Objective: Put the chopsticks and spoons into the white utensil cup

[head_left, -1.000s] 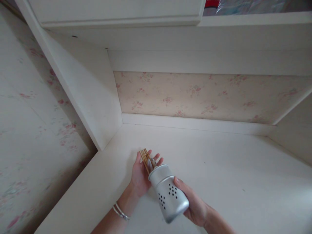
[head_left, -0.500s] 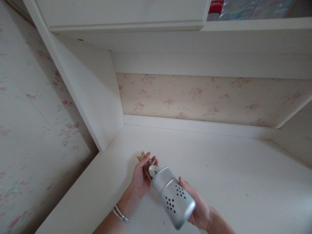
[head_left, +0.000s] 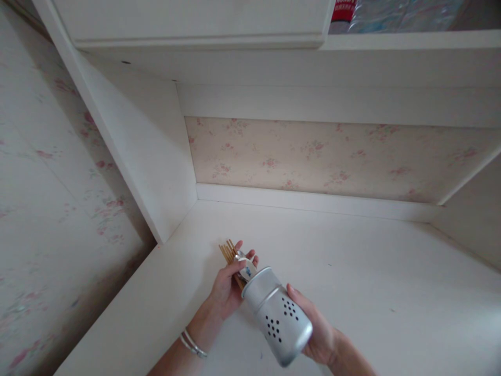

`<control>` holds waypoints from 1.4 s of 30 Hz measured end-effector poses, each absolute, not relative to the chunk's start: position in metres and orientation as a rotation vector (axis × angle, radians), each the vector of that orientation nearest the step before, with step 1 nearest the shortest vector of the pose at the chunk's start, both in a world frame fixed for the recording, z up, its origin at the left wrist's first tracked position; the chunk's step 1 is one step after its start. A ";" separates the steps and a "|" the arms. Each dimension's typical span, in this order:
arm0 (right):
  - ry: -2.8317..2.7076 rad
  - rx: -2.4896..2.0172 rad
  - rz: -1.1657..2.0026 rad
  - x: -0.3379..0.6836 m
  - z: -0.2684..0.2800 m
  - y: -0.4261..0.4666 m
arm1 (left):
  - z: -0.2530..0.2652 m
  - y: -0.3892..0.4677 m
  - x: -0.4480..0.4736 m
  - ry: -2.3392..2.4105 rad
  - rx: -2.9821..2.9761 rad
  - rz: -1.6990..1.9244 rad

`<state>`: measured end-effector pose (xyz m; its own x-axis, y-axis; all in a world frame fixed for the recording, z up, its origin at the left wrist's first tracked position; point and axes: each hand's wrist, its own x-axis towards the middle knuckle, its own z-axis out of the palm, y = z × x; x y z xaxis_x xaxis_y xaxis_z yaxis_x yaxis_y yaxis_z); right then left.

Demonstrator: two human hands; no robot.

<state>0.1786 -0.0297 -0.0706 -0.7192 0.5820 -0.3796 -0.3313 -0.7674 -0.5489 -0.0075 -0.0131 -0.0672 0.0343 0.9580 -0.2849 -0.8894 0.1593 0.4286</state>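
A silver metal utensil holder (head_left: 276,316) with punched round holes lies tilted in my right hand (head_left: 319,329), its mouth facing up and left. My right fingers wrap its side and base. At the mouth, my left hand (head_left: 229,284) is closed around wooden chopsticks (head_left: 227,250) and a white spoon (head_left: 248,269) with a blue pattern. The chopsticks poke out beyond my left thumb, while their other ends reach toward the holder's rim. A shiny metal piece beside the spoon is partly covered by my fingers. How much is still inside the holder is hidden.
Below my hands spreads a white countertop (head_left: 352,282). A white side panel (head_left: 156,156) rises at left, and a cabinet (head_left: 203,23) hangs overhead. Plastic-wrapped goods (head_left: 379,15) and a red package (head_left: 343,10) sit on the upper right shelf.
The chopsticks and spoon have slid farther out of the holder toward the upper left. My left thumb now lies across the spoon. The holder has hardly moved.
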 end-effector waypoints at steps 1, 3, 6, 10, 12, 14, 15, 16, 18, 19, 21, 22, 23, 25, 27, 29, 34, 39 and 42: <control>-0.619 -0.761 2.432 0.178 -0.071 -0.030 | -0.068 -0.012 -0.007 0.581 0.134 1.439; -0.624 -0.785 2.410 0.178 -0.072 -0.029 | -0.069 -0.010 -0.007 0.609 0.097 1.463; -0.623 -0.814 2.404 0.179 -0.075 -0.029 | -0.071 -0.008 -0.007 0.645 0.070 1.476; -0.626 -0.814 2.418 0.179 -0.076 -0.028 | -0.071 -0.006 -0.006 0.663 0.068 1.460; -0.629 -0.798 2.420 0.179 -0.077 -0.028 | -0.070 -0.006 -0.005 0.677 0.065 1.449; -0.628 -0.789 2.420 0.179 -0.077 -0.028 | -0.069 -0.007 -0.004 0.699 0.066 1.435; -0.627 -0.790 2.423 0.179 -0.077 -0.028 | -0.069 -0.007 -0.004 0.710 0.069 1.428; -0.627 -0.792 2.422 0.179 -0.077 -0.028 | -0.069 -0.007 -0.004 0.718 0.068 1.421; -0.631 -0.793 2.424 0.179 -0.076 -0.028 | -0.069 -0.006 -0.005 0.723 0.056 1.417; -0.635 -0.790 2.426 0.179 -0.076 -0.028 | -0.069 -0.005 -0.006 0.716 0.052 1.423; -0.647 -0.778 2.430 0.179 -0.075 -0.029 | -0.070 -0.003 -0.009 0.679 0.060 1.443; -0.655 -0.773 2.433 0.179 -0.075 -0.029 | -0.070 -0.002 -0.011 0.652 0.068 1.444; -0.663 -0.775 2.433 0.179 -0.075 -0.029 | -0.070 -0.002 -0.013 0.633 0.074 1.440; -0.674 -0.799 2.429 0.179 -0.075 -0.029 | -0.069 -0.001 -0.015 0.627 0.075 1.426; -0.692 -0.814 2.431 0.179 -0.076 -0.029 | -0.066 -0.001 -0.017 0.645 0.070 1.410; -0.729 -0.804 2.446 0.179 -0.077 -0.030 | -0.063 -0.003 -0.017 0.662 0.069 1.384; -0.899 -0.722 2.452 0.174 -0.080 -0.033 | -0.058 -0.002 -0.022 0.781 0.133 1.297; -1.015 -0.613 2.495 0.170 -0.086 -0.034 | -0.049 0.024 -0.049 1.177 0.531 1.442; -1.040 -0.573 2.495 0.171 -0.088 -0.033 | -0.039 0.056 -0.074 1.356 0.672 1.399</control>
